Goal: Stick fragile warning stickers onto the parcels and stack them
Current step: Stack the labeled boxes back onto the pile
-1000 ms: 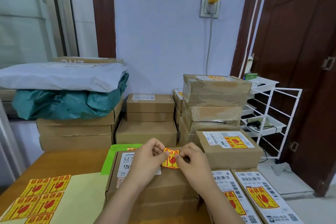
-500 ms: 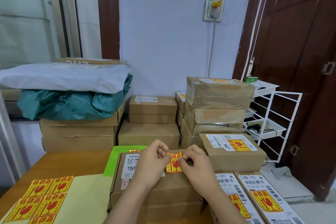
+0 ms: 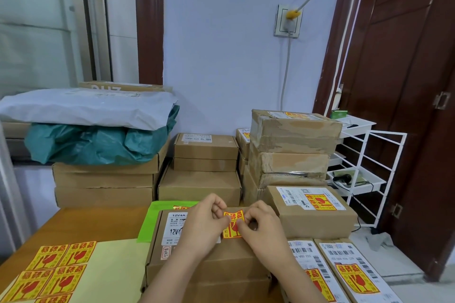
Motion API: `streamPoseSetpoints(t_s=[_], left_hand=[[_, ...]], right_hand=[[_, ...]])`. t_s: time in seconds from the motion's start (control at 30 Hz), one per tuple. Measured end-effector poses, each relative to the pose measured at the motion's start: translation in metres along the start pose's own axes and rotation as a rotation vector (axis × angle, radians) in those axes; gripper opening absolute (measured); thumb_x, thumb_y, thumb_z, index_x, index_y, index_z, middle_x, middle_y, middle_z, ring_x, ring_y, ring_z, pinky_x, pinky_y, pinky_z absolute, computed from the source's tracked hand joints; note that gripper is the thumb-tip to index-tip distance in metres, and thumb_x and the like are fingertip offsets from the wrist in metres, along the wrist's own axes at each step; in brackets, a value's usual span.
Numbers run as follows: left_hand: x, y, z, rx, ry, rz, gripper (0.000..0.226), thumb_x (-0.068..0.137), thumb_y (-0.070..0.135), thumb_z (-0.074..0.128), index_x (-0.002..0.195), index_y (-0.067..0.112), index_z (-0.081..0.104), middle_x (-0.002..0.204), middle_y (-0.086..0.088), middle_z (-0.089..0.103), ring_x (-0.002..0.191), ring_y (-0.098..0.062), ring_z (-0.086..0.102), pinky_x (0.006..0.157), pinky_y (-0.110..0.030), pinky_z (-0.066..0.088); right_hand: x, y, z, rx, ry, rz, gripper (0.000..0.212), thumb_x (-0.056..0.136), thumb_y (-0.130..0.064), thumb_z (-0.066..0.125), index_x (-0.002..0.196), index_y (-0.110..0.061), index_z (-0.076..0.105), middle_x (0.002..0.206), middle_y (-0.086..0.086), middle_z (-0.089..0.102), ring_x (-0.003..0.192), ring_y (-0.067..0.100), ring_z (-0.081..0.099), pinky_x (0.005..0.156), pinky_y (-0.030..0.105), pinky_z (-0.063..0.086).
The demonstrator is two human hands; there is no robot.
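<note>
The fragile sticker [image 3: 233,223] stands upright, long axis running 12 to 6 o'clock, its top edge curling, over the top of the cardboard parcel [image 3: 197,261] on the bench [image 3: 81,224]. The left hand [image 3: 202,226] pinches its 9 o'clock edge; the right hand [image 3: 264,229] pinches its 3 o'clock edge, fingers curled tight. A sticker sheet [image 3: 56,270] lies at 9 o'clock of the parcel.

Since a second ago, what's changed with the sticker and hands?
Both hands, left hand and right hand, have lowered the fragile sticker closer to the top of the brown parcel, still pinching it by its two sides. Nothing was let go. The sticker sheet and surrounding stacks stayed put.
</note>
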State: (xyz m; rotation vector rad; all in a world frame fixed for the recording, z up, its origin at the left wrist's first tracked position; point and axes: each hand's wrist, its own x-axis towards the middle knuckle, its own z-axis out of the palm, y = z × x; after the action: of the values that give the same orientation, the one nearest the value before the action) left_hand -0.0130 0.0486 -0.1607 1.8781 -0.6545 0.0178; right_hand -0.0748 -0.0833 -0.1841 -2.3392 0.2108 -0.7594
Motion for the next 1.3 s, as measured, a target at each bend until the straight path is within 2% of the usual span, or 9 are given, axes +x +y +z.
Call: streamPoseSetpoints(t_s=[0.27,0.6,0.8,0.93,1.0,1.3], left_hand=[[0.0006,-0.0001,0.0008,0.023,-0.029,0.007,0.021,0.08,0.001,0.069,0.085,0.017,0.056,0.072,0.003,0.052,0.062,-0.006,0.045,0.056,-0.015,0.04],[0.0006,-0.0005,0.0017,0.083,-0.043,0.034,0.025,0.08,0.003,0.069,0.082,0.023,0.053,0.072,0.005,0.052,0.061,-0.005,0.046,0.061,-0.023,0.044],[0.001,-0.0009,0.0022,0.098,-0.054,0.038,0.029,0.078,0.001,0.068,0.082,0.026,0.052,0.072,0.006,0.052,0.061,-0.004,0.045,0.059,-0.02,0.041],[0.0016,-0.0006,0.0016,0.108,-0.068,0.038,0.029,0.076,0.002,0.068,0.084,0.026,0.052,0.073,0.007,0.052,0.063,-0.005,0.045,0.062,-0.023,0.041],[0.0014,-0.0003,0.0014,0.092,-0.078,0.03,0.028,0.075,0.003,0.068,0.087,0.024,0.053,0.074,0.006,0.052,0.064,-0.006,0.045,0.062,-0.024,0.041],[0.0006,0.0024,-0.0005,0.06,-0.096,0.017,0.034,0.072,0.001,0.069,0.096,0.021,0.054,0.08,0.005,0.052,0.069,-0.007,0.045,0.066,-0.026,0.042]], right_hand=[[0.0014,0.0018,0.0014,-0.013,-0.001,-0.006,0.035,0.082,-0.016,0.065,0.059,-0.022,0.041,0.082,-0.007,0.05,0.086,0.008,0.046,0.069,0.017,0.035],[0.0006,-0.0005,-0.0001,-0.025,-0.012,-0.014,0.032,0.082,-0.018,0.066,0.06,-0.023,0.043,0.085,-0.008,0.049,0.089,0.006,0.045,0.071,0.015,0.034],[-0.0001,-0.0002,-0.0006,-0.033,-0.03,-0.01,0.03,0.081,-0.02,0.066,0.061,-0.023,0.043,0.087,-0.01,0.049,0.093,0.004,0.043,0.074,0.014,0.034],[0.0001,0.0001,-0.0006,-0.058,-0.042,0.0,0.031,0.081,-0.024,0.066,0.062,-0.025,0.042,0.089,-0.011,0.048,0.094,0.003,0.042,0.08,0.019,0.036],[0.0005,-0.0003,-0.001,-0.065,-0.046,0.012,0.029,0.081,-0.026,0.066,0.064,-0.024,0.043,0.089,-0.012,0.047,0.094,0.003,0.041,0.081,0.023,0.037],[-0.0005,-0.0012,-0.0023,-0.088,-0.046,-0.002,0.026,0.081,-0.025,0.065,0.078,-0.031,0.04,0.09,-0.015,0.043,0.093,0.003,0.039,0.079,0.021,0.036]])
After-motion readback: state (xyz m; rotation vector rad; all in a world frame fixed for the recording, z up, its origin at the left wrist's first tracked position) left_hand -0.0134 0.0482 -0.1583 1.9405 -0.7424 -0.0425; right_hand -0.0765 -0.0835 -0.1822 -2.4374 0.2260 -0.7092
